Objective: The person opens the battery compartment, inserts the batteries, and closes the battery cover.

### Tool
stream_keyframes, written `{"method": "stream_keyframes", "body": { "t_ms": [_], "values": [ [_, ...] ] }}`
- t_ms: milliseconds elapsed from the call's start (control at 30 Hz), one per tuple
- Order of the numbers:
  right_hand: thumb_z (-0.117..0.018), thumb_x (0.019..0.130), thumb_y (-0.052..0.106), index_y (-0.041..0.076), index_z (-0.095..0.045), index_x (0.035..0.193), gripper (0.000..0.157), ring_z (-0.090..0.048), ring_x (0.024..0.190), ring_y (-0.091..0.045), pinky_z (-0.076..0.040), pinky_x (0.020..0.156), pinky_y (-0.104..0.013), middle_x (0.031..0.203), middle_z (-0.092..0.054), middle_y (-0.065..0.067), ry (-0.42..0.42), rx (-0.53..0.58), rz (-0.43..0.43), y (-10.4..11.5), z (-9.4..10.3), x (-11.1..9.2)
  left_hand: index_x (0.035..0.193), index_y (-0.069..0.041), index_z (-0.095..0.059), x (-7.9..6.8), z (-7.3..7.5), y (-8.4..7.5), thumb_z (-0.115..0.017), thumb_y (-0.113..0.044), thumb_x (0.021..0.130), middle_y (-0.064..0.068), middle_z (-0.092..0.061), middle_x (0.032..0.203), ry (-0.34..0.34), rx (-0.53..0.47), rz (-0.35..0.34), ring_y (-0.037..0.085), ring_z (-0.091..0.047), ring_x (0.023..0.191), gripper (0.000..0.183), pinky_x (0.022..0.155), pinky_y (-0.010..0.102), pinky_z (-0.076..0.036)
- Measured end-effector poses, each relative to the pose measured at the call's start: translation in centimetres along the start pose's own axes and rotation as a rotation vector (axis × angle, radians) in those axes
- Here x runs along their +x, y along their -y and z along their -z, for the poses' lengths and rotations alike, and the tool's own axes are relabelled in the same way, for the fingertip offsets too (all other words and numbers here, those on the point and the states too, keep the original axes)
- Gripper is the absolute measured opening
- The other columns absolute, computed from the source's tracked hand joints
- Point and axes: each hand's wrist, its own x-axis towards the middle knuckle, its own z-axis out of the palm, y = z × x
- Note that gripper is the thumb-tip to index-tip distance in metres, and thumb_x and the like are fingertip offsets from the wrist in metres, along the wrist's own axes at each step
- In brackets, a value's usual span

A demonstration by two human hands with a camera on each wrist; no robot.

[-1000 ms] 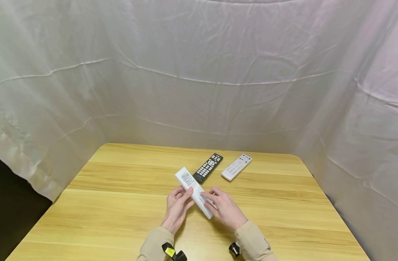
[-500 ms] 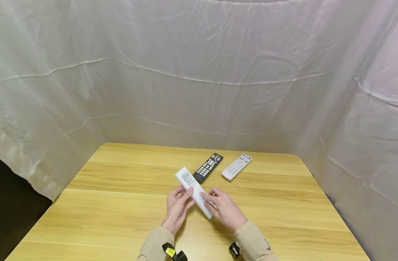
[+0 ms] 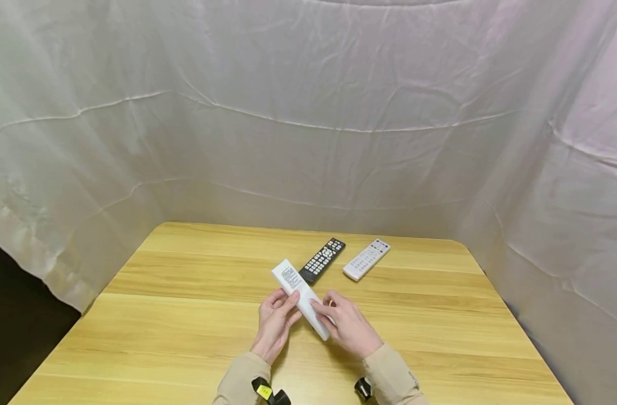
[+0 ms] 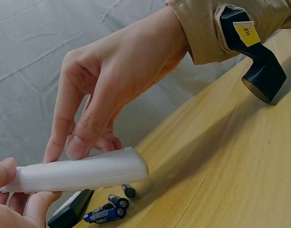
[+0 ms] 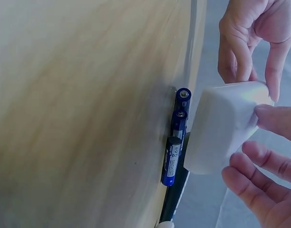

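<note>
Handling is governed here by a slim, smooth casing: I judge the white remote control [image 3: 306,309] to be light, stiff and mildly slippery, with the feel of hard plastic. It is held above the table [image 3: 151,337], back side up, its printed label [image 3: 290,278] showing at the far end. Whether batteries sit inside, my views do not show; if they do, allow for a little extra weight.

Grip state, left hand [image 3: 277,320]: closed firmly around the mid-body, thumb on the back, fingers beneath. Grip state, right hand [image 3: 352,323]: not wrapped round anything; the fingers are parted and bent, with fingertips touching the remote toward its near end.

Take hold by the two long edges at mid-length, where I expect the balance to be best. Apply moderate pressure. The casing should not deform, but heavy pressing near one end could tip it within the supporting hand. On the broad back I would use flat fingertip contact, since a narrow pinch may slide. Treat the casing as fairly sturdy, though a drop could crack it.

Blue batteries [image 4: 105,214] lie on the table below, near the black remote [image 3: 322,260]. A pale remote [image 3: 366,260] lies to its right, not touching.
</note>
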Motion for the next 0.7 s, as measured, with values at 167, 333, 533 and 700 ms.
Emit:
{"method": "stream_keyframes", "body": {
  "t_ms": [167, 333, 533, 700],
  "values": [
    [-0.075, 0.088, 0.007, 0.011, -0.075, 0.119, 0.032, -0.052, 0.071, -0.008, -0.048, 0.057, -0.011, 0.091, -0.058, -0.003, -0.014, -0.015, 0.013, -0.06, -0.1, -0.03, 0.124, 0.009, -0.048, -0.06, -0.05, 0.02, -0.063, -0.003, 0.097, 0.006, -0.062, 0.107, -0.001, 0.004, 0.004, 0.013, -0.071, 0.093, 0.033, 0.088, 0.029, -0.064],
    [-0.075, 0.088, 0.008, 0.011, -0.075, 0.119, 0.031, -0.051, 0.071, -0.008, -0.047, 0.057, -0.01, 0.091, -0.058, -0.002, -0.019, -0.02, 0.017, -0.09, -0.14, -0.06, 0.123, 0.008, -0.048, -0.13, -0.05, 0.02, -0.064, -0.003, 0.096, 0.005, -0.061, 0.107, -0.004, -0.005, 0.009, 0.013, -0.071, 0.093, 0.033, 0.089, 0.029, -0.064],
    [-0.075, 0.087, 0.007, 0.01, -0.075, 0.119, 0.032, -0.052, 0.071, -0.007, -0.049, 0.059, -0.012, 0.091, -0.059, -0.002, -0.017, -0.003, 0.006, -0.17, -0.24, -0.17, 0.125, 0.008, -0.047, -0.16, 0.0, 0.04, -0.063, -0.003, 0.097, 0.006, -0.061, 0.108, -0.001, -0.013, 0.014, 0.014, -0.071, 0.094, 0.034, 0.091, 0.032, -0.064],
    [-0.074, 0.088, 0.006, 0.01, -0.074, 0.12, 0.033, -0.052, 0.072, -0.007, -0.05, 0.059, -0.012, 0.092, -0.059, -0.002, -0.007, 0.027, -0.015, -0.27, -0.28, -0.25, 0.127, 0.01, -0.046, -0.09, 0.01, 0.08, -0.064, -0.003, 0.096, 0.007, -0.06, 0.109, 0.002, -0.011, 0.012, 0.015, -0.071, 0.095, 0.037, 0.093, 0.033, -0.063]
  ]
}}
